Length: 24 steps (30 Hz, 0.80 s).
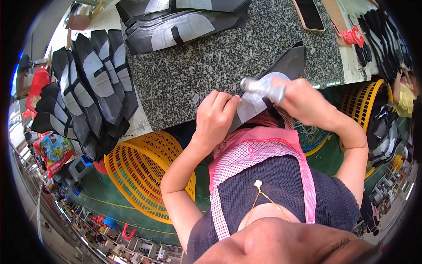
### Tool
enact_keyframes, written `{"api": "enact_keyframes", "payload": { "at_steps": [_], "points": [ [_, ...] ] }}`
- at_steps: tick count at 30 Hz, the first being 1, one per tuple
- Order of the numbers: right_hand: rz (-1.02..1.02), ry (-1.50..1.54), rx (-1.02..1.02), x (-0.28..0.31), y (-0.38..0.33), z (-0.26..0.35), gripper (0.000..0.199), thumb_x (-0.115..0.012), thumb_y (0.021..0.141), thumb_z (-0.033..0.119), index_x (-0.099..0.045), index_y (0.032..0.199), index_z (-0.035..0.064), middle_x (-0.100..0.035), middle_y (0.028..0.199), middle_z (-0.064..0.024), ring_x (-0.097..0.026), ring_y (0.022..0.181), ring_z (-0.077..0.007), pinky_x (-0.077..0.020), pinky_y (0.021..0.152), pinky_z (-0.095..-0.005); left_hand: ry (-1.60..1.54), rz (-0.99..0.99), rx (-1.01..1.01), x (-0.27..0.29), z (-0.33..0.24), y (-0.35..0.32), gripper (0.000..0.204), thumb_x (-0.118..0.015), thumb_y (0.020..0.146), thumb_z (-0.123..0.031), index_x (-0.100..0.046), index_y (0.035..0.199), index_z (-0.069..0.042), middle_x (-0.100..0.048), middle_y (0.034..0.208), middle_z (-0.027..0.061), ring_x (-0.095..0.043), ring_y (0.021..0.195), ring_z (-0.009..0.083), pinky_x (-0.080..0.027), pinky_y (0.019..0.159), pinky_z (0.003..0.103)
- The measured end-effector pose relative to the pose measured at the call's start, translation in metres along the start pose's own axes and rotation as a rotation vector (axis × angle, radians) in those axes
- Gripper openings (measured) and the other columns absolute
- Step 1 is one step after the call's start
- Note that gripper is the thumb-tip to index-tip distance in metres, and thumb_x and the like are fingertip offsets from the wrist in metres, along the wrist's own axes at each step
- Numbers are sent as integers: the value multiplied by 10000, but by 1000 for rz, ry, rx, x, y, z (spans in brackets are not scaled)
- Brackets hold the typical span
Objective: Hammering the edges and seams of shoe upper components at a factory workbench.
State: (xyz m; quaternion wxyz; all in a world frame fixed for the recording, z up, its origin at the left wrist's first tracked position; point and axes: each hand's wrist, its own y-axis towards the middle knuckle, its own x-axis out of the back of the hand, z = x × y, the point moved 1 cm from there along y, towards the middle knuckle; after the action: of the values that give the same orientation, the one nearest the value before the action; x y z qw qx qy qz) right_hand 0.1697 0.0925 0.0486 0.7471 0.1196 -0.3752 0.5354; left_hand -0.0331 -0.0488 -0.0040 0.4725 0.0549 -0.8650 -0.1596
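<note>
Left hand (pixel 216 115) curled, elbow bent; right hand (pixel 304 101) clenched, elbow bent outward

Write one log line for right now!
right hand: grips silver tool; left hand: at edge of grey piece; grey piece: partly on speckled slab

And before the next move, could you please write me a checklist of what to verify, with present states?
1. Right hand holding the metal tool: ok.
2. Left hand gripping the dark-and-grey piece: cannot tell; its fingers are at the edge.
3. Left fingers well away from the metal tool: not ok; close to its end.
4. Piece fully on the stone slab: not ok; near end overhangs.
5. Phone apart from the piece: ok.
6. Tool touching the piece: cannot tell; blurred.
</note>
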Motion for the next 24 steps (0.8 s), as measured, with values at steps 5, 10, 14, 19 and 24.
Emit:
{"api": "enact_keyframes", "payload": {
  "at_steps": [5, 10, 14, 19, 24],
  "points": [
    [-401, 242, -204, 20, -12, 8, 176, -598, 983, 141, -579, 964, -33, -539, 609, -186, -625, 633, -438, -475, 551, -442, 20, -102, -35, -26, -7, 25, 132, -750, 809, -54, -690, 923, -27, -621, 836, 71, -616, 756, 242, -520, 631, 350],
    [-199, -19, -81, -4, -17, -19, 188, -594, 979, 166, -503, 1009, 5, -611, 689, -264, -643, 724, -476, -478, 602, -556, -49, -54, 131, -18, -9, 53, 120, -790, 782, -104, -741, 865, -33, -669, 822, 75, -610, 802, 261, -523, 707, 386],
    [-269, 92, -118, 5, -9, -30, 190, -594, 974, 181, -536, 1013, 5, -611, 692, -230, -647, 744, -460, -500, 613, -516, -38, 12, 67, -11, -4, 48, 107, -789, 776, -118, -748, 830, -34, -666, 794, 63, -600, 822, 270, -507, 735, 394],
    [-205, 190, -85, 4, -16, -8, 155, -585, 970, 146, -522, 983, 6, -620, 708, -238, -643, 751, -470, -498, 631, -530, 89, -4, -61, -11, -7, 41, 103, -784, 762, -94, -737, 834, -38, -660, 814, 50, -594, 846, 264, -499, 742, 394],
    [-97, 135, -159, 4, -8, -15, 168, -603, 971, 169, -558, 978, 8, -631, 714, -227, -638, 734, -471, -499, 618, -520, -68, 102, 92, 2, 2, 44, 120, -784, 746, -80, -744, 852, -42, -660, 831, 52, -590, 851, 267, -499, 745, 396]
  ]
}}
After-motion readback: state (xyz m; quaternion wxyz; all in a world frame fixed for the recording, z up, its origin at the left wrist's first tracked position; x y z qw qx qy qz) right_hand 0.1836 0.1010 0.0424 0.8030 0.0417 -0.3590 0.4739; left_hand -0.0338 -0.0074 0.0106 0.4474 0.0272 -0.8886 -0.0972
